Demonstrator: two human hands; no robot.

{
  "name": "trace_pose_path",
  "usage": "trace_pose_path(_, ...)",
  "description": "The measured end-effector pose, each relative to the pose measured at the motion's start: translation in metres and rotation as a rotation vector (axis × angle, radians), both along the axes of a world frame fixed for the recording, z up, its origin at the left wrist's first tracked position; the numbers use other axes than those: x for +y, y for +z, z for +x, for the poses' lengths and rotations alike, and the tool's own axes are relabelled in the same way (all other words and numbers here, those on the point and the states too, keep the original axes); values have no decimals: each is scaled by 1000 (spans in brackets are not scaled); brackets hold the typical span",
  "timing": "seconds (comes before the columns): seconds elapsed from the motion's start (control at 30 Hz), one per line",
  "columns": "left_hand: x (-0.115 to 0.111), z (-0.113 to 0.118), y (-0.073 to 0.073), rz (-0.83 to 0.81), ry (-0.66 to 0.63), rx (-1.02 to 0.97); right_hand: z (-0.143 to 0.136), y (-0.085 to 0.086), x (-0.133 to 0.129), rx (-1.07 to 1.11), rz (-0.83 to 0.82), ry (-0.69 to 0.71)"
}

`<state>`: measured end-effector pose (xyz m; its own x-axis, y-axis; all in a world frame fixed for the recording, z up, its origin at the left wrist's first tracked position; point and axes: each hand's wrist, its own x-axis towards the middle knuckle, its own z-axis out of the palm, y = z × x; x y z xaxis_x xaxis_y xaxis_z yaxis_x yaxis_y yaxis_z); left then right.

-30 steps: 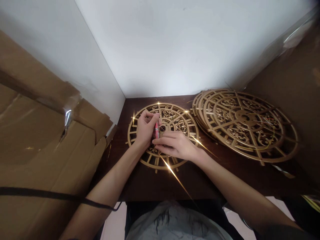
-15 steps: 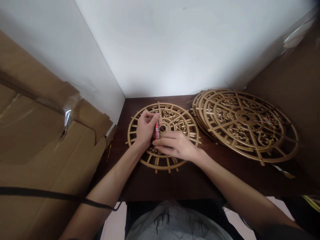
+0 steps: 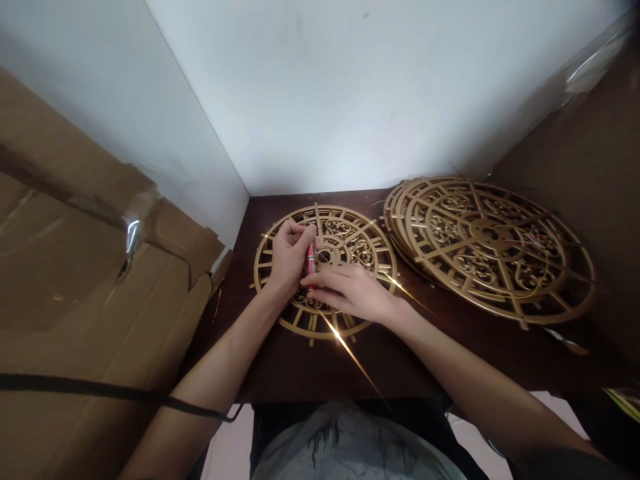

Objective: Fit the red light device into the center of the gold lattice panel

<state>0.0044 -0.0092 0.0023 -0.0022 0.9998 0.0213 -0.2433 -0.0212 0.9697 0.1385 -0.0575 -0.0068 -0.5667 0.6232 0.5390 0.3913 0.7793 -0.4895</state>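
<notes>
A round golden openwork frame lies flat on the dark brown table. Over its left half, my left hand is closed, its thumb and fingers pinched at the upper end of a small red object. My right hand comes from the right with its fingers closed round the lower end of the same object. What the fingertips touch beneath is hidden. Bright golden glints show on the frame's lower and right rim.
Several similar golden frames are stacked at the right, thin wires on top. A brush-like tool lies below them. Cardboard stands at the left, with a black cable crossing it. A white wall rises behind.
Both hands and the red object have shifted very slightly; my right fingers are lower on the object. Bright glints have appeared on the frame.
</notes>
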Motion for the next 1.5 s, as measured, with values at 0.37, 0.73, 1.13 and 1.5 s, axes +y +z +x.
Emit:
trace_pose_path(0.37, 0, 0, -3, 25, -34, -6, 0, -3, 1, 26, 37, 40)
trace_pose_path(0.73, 1, 0, -5, 26, -33, 9, 0, -8, 3, 32, 123, 58)
trace_pose_path(1.13, -1, 0, 0, 9, -22, 16, -1, -5, 3, 16, 90, 58)
trace_pose_path(1.5, -1, -2, 2, -39, -39, -2, 2, 3, 0, 34, -2, 11)
